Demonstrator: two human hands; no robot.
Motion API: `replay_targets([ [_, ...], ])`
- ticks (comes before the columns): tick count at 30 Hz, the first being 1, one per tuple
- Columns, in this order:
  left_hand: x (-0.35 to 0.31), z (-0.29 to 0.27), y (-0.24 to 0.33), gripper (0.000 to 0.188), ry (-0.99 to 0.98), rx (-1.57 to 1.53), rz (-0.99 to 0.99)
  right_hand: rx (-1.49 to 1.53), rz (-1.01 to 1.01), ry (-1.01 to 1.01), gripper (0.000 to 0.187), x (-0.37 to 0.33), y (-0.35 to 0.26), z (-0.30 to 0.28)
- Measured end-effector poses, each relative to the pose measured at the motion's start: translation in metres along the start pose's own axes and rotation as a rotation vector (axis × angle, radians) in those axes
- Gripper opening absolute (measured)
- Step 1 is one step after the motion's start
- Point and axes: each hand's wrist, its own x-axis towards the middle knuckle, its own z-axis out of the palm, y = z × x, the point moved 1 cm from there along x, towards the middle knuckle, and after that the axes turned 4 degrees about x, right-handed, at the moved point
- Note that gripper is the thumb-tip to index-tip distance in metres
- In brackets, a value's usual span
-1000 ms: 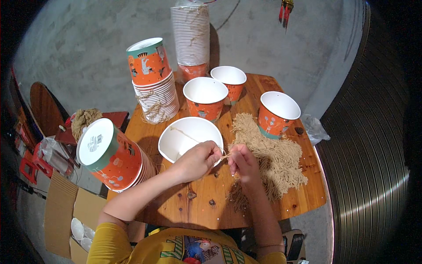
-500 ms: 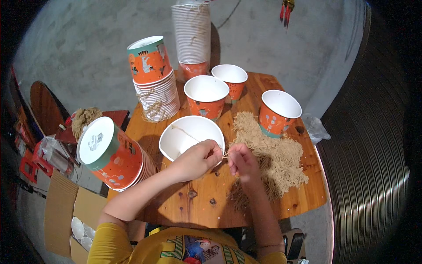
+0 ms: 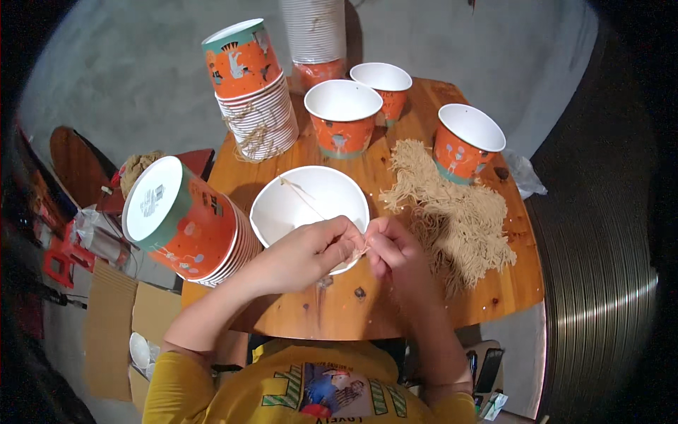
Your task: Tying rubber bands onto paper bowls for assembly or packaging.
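Note:
A wide white-lined paper cup (image 3: 279, 208) stands on the wooden table before me, its open mouth facing up. A thin tan string (image 3: 311, 205) slants across that mouth to my fingers. At the near right rim, my left hand (image 3: 311, 253) is closed in a pinch on the string. My right hand (image 3: 393, 254) pinches the same string close beside the left fingertips. The exact twist of the string between the fingers is too small to make out. A pile of tan strings (image 3: 452, 219) lies right of my right hand.
An orange printed cup (image 3: 470, 145) stands behind the string pile. Two more cups, a nearer one (image 3: 342, 127) and a farther one (image 3: 392, 88), stand beyond the wide cup. Stacked cups (image 3: 191, 219) lean at the left; another stack (image 3: 258, 116) rises behind. A cardboard box (image 3: 109, 332) sits below left.
My fingertips have drawn together at the cup's rim, with the right hand now touching or nearly touching the left. The view has tipped downward, so the table things appear higher.

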Motion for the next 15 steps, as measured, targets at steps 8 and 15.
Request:
replay_targets([
  [8,-0.004,0.01,-0.004,0.011,0.027,0.031,0.042,0.108,-0.013,0.071,0.009,-0.008,0.01,0.002],
  [15,-0.002,0.01,-0.011,0.011,0.034,0.001,0.008,-0.062,-0.187,0.134,0.018,-0.011,0.022,-0.006],
])
